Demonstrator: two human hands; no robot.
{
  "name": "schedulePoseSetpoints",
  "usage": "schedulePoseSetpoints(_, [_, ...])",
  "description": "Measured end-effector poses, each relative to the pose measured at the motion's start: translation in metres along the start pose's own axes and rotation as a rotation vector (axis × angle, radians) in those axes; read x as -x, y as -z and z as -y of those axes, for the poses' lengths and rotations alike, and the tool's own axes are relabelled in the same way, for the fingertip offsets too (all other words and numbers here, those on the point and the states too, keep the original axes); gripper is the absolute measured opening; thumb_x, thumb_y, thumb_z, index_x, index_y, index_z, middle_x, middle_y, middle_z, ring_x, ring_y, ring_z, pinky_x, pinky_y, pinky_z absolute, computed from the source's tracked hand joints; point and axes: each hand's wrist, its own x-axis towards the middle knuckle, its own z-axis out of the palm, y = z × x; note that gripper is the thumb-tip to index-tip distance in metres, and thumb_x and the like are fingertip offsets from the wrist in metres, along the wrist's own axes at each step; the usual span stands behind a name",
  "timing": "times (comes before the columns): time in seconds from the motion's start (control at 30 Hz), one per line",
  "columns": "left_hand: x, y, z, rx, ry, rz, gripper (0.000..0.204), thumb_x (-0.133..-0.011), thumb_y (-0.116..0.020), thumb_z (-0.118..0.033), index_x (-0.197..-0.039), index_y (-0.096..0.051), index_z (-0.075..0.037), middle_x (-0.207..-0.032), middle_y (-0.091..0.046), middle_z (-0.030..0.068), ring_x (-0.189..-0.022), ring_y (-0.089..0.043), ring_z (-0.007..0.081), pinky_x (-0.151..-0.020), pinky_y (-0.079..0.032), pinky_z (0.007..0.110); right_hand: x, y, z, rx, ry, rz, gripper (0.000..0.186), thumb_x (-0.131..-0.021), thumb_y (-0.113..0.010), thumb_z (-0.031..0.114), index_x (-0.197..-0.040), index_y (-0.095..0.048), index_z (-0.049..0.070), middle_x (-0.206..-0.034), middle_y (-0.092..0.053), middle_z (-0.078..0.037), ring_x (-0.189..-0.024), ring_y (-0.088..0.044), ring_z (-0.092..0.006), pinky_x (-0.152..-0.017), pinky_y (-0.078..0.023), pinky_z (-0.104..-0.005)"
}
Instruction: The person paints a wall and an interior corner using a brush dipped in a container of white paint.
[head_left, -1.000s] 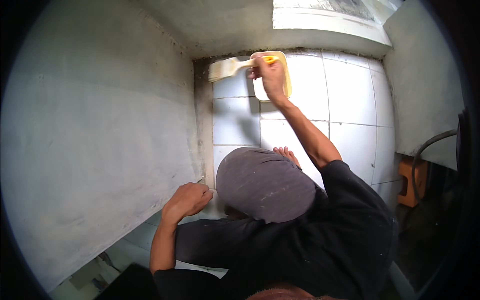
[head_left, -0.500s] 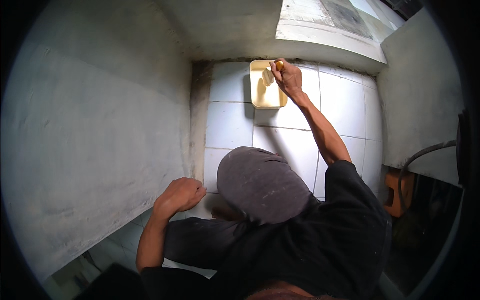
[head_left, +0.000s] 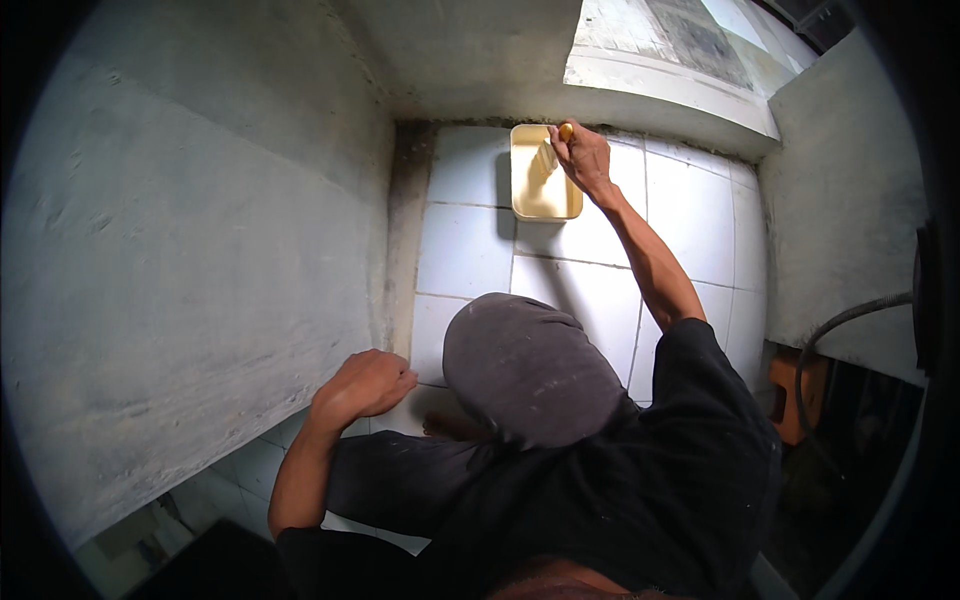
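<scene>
My right hand is closed round the yellow-orange handle of a paintbrush. Its pale, broad head hangs inside a cream rectangular tub, near the tub's right side. The tub stands on white floor tiles close to the far wall; whether it holds liquid is hard to see. At the lower left, my left hand is loosely curled beside the left wall, with nothing visible in it. Its fingertips are partly hidden.
A grey plastered wall rises along the left, and a low wall with a pale ledge closes the far side. Rounded grey cloth covers the middle foreground. On the right are a dark hose and an orange object.
The paintbrush head has turned and shifted slightly inside the tub with my right hand. My left hand remains curled by the wall. The whole view has shifted a little.
</scene>
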Motion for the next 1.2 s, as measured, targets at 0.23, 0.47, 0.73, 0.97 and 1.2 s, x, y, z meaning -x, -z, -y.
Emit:
schedulePoseSetpoints(0.23, [0.000,0.000,0.001,0.000,-0.004,0.022,0.040,-0.094,-0.047,-0.034,-0.085,-0.065,0.001,-0.090,-0.067,0.0242,-0.088,-0.061,0.0453,-0.080,-0.048,0.050,-0.002,-0.004,-0.004,0.000,0.046,0.060,0.026,-0.097,-0.066,0.028,-0.084,-0.060,0.006,-0.062,-0.059,-0.016,-0.054,-0.058,-0.0335,-0.053,-0.046,-0.0413])
schedulePoseSetpoints(0.47, [-0.005,-0.001,0.006,-0.025,-0.011,0.030,0.040,-0.096,-0.046,-0.034,-0.086,-0.067,-0.001,-0.088,-0.068,0.0220,-0.086,-0.063,0.0439,-0.079,-0.049,0.049,-0.010,0.014,0.004,-0.058,0.088,0.036,0.022,-0.096,-0.066,0.024,-0.084,-0.061,0.006,-0.067,-0.061,-0.014,-0.057,-0.060,-0.0335,-0.054,-0.046,-0.0419])
schedulePoseSetpoints(0.73, [0.000,-0.002,0.005,-0.014,-0.038,0.020,0.045,-0.099,-0.044,-0.036,-0.088,-0.068,0.000,-0.082,-0.069,0.0189,-0.083,-0.065,0.0406,-0.079,-0.050,0.046,-0.011,0.018,-0.011,0.117,0.292,0.183,0.020,-0.093,-0.070,0.025,-0.098,-0.060,0.009,-0.083,-0.065,-0.010,-0.071,-0.065,-0.0316,-0.062,-0.052,-0.0404])
schedulePoseSetpoints(0.97, [0.000,0.005,-0.002,-0.050,-0.081,0.021,0.042,-0.097,-0.046,-0.035,-0.088,-0.068,-0.001,-0.081,-0.070,0.0172,-0.084,-0.066,0.0394,-0.079,-0.050,0.046,0.010,0.044,0.005,0.102,0.333,0.071,0.019,-0.089,-0.072,0.019,-0.099,-0.062,0.007,-0.088,-0.067,-0.010,-0.073,-0.066,-0.0308,-0.063,-0.052,-0.0398])
schedulePoseSetpoints(1.2, [-0.001,0.003,0.006,-0.073,-0.089,0.062,0.040,-0.097,-0.045,-0.036,-0.091,-0.067,-0.003,-0.086,-0.071,0.0145,-0.088,-0.067,0.0377,-0.081,-0.051,0.047,0.035,0.023,0.051,-0.130,-0.027,-0.009,0.017,-0.093,-0.069,0.022,-0.091,-0.066,0.005,-0.066,-0.063,-0.016,-0.056,-0.064,-0.0331,-0.052,-0.050,-0.0374])
